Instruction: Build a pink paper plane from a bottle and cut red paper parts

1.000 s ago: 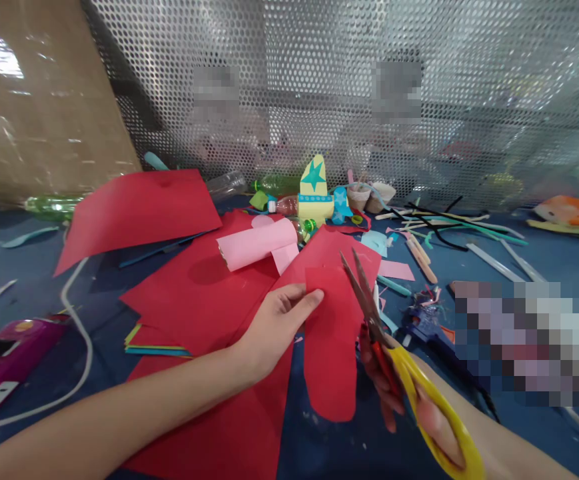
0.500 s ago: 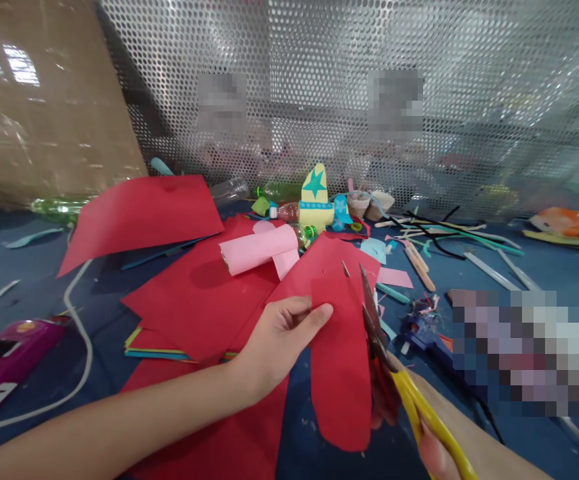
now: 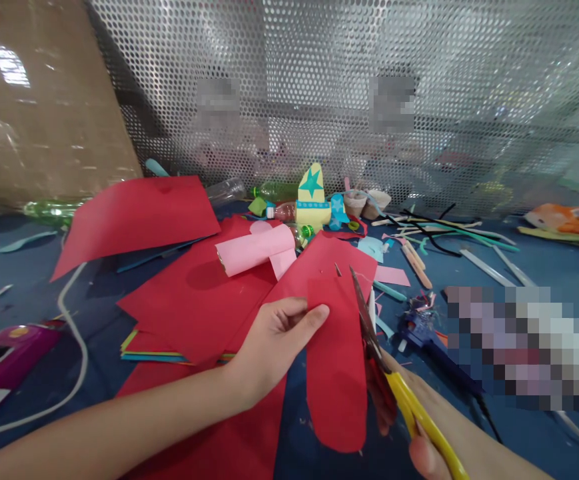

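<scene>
My left hand [image 3: 282,340] pinches the left edge of a long red paper piece [image 3: 336,380] with a rounded lower end. My right hand [image 3: 426,427] is wrapped round the yellow handles of a pair of scissors [image 3: 379,350]. The blades lie at the paper's right edge, their tips pointing up and slightly parted. Part of the right hand is hidden behind the handles. Beneath and left of my left hand are several red sheets [image 3: 189,293]. On them rests a pink-wrapped roll [image 3: 254,250].
A yellow paper rocket shape [image 3: 313,200] stands at the back by plastic bottles. To the right are a blue glue gun [image 3: 434,340], sticks and pipe cleaners [image 3: 434,233]. A purple power strip [image 3: 14,360] with a white cable lies left, below a cardboard box [image 3: 44,100].
The scissor blades have drawn slightly closer together at the paper's right edge. The whole view has shifted a little, moving everything slightly left in the picture.
</scene>
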`<state>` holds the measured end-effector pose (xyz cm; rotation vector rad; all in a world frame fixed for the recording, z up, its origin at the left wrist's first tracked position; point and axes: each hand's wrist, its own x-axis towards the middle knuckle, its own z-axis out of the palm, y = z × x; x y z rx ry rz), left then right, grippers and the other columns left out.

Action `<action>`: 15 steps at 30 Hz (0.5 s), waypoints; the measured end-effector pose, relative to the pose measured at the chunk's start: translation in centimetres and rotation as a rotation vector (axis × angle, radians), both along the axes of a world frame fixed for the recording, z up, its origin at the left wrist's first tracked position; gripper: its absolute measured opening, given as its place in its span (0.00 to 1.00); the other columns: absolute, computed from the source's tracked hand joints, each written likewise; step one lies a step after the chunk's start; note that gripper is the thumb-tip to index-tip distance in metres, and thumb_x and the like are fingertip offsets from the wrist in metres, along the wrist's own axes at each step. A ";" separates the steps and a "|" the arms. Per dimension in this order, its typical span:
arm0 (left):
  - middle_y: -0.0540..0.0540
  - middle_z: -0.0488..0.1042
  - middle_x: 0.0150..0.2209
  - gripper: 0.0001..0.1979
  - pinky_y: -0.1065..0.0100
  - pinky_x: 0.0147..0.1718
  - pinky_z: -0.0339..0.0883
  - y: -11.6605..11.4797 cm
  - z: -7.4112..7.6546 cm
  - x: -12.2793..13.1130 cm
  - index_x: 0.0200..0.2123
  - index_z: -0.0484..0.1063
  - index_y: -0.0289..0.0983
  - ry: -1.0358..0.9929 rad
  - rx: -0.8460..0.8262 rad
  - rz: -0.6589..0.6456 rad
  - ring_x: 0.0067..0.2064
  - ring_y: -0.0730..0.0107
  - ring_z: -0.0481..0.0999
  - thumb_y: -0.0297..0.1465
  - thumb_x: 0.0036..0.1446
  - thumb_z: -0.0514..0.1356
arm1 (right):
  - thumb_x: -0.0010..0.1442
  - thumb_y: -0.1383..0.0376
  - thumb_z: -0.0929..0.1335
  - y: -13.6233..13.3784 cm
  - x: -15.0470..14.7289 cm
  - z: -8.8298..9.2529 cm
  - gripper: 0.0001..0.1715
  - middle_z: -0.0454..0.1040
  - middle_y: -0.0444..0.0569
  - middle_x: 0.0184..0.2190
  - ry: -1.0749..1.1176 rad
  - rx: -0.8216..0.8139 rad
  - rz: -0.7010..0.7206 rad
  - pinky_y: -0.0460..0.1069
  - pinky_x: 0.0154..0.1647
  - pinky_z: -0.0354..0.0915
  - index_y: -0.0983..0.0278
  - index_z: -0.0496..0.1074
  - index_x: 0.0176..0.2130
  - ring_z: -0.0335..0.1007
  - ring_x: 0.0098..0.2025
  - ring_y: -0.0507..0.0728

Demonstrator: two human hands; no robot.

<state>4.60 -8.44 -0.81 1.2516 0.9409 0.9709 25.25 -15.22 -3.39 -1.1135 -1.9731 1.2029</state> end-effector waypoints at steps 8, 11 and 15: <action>0.52 0.69 0.22 0.16 0.72 0.24 0.63 -0.1 -0.3 -0.1 0.23 0.70 0.35 0.011 -0.064 0.060 0.24 0.74 0.67 0.42 0.47 0.67 | 0.56 0.33 0.54 0.1 -0.6 2.2 0.50 0.66 0.50 0.31 -0.044 0.044 -0.012 0.49 0.24 0.67 0.64 0.58 0.61 0.65 0.25 0.56; 0.50 0.74 0.23 0.14 0.72 0.26 0.67 -0.2 -0.3 -0.1 0.24 0.74 0.35 -0.019 -0.076 0.032 0.25 0.73 0.70 0.40 0.49 0.67 | 0.54 0.31 0.55 0.2 -0.5 2.4 0.53 0.66 0.48 0.28 -0.060 0.042 0.017 0.49 0.23 0.66 0.64 0.57 0.62 0.65 0.24 0.56; 0.49 0.79 0.29 0.09 0.74 0.30 0.70 -0.2 0.0 -0.1 0.28 0.78 0.37 -0.149 -0.106 -0.046 0.29 0.73 0.75 0.37 0.51 0.66 | 0.56 0.32 0.51 0.1 -0.2 1.6 0.53 0.72 0.53 0.36 -0.109 0.104 0.040 0.49 0.27 0.69 0.65 0.52 0.65 0.69 0.26 0.56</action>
